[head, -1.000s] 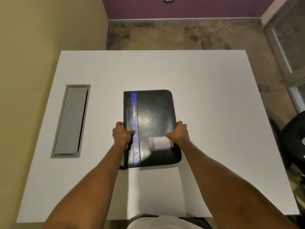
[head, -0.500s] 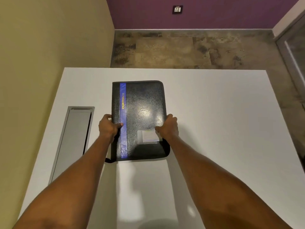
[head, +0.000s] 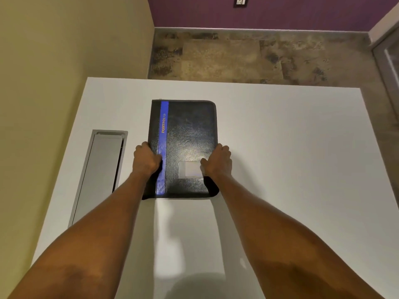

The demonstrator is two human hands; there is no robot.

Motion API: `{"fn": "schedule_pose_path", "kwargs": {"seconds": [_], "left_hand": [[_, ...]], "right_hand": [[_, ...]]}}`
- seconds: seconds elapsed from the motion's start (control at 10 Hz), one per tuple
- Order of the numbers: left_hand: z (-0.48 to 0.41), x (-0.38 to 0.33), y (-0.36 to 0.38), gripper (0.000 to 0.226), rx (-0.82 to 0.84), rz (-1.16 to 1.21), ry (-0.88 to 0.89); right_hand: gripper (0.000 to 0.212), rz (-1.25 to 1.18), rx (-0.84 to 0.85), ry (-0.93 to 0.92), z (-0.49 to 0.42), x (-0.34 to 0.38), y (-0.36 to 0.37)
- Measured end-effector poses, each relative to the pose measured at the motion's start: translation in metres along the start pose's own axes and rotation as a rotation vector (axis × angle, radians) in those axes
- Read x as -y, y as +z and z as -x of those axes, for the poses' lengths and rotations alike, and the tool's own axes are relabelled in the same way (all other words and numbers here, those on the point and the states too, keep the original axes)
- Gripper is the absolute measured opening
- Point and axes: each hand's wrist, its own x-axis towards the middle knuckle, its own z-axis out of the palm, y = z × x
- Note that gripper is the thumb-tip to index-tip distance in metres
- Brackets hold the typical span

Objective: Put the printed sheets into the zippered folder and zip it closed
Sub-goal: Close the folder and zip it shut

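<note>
Two bare forearms reach out over a smooth white worktop (head: 280, 147), matt but glossy enough to carry soft shadows. The left hand (head: 146, 159) has its grip clamped on the spine edge of the folder (head: 190, 134), thumb lying on top beside the blue stripe (head: 163, 147), fingers curled out of sight under the edge. The right hand (head: 217, 161) is clamped on the opposite long edge, thumb pressed on the cover next to a small pale rectangular label window (head: 190, 169). The folder is a flat rectangle of black grained leatherette with rounded outer corners, shiny where the light catches it, the stripe running its full length with gold lettering reading PORTFOLIO. It appears closed; whether it rests on the worktop or is held just above, I cannot tell. It sits mid-worktop, towards the left. Beside it, to the left, a long grey metal cable hatch (head: 101, 175) is set flush in the surface. Beyond the far edge lies mottled brown stone floor (head: 237, 57), then a purple wall (head: 280, 11) with a small socket plate (head: 240, 1).
</note>
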Motion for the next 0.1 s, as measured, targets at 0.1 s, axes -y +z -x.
{"fn": "schedule_pose_path", "kwargs": {"seconds": [0.1], "left_hand": [[0.0288,-0.0001,0.0027,0.06,0.032,-0.147,0.082]], "right_hand": [[0.052,0.005,-0.066,-0.119,0.0229,0.0063,-0.0019]]}}
